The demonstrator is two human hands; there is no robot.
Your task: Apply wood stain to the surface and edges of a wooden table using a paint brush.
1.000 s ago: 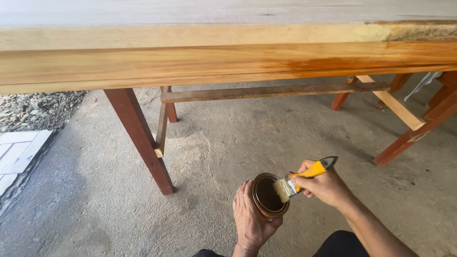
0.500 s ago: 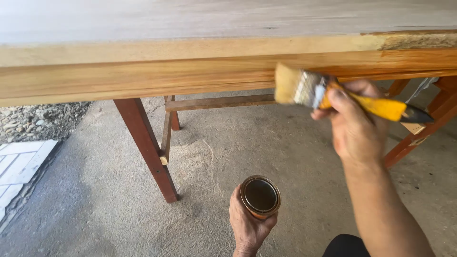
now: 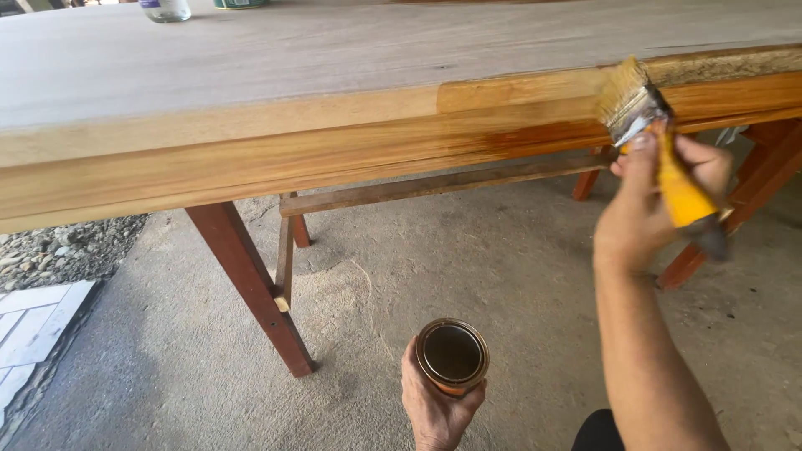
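The right hand (image 3: 656, 205) is raised high on the right, its forearm rising bare and nearly straight from the lower edge of the view; the wrist is bent a little, the back of the hand faces us, and the fingers are curled tight in a closed grip, the thumb pressed along the front; the left hand (image 3: 434, 405) sits low and near the body, palm turned up, fingers and thumb cupped closed in a hold.

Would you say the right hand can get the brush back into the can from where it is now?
Probably yes: the can sits open-topped in the left hand, below the right hand and brush, with nothing between them.
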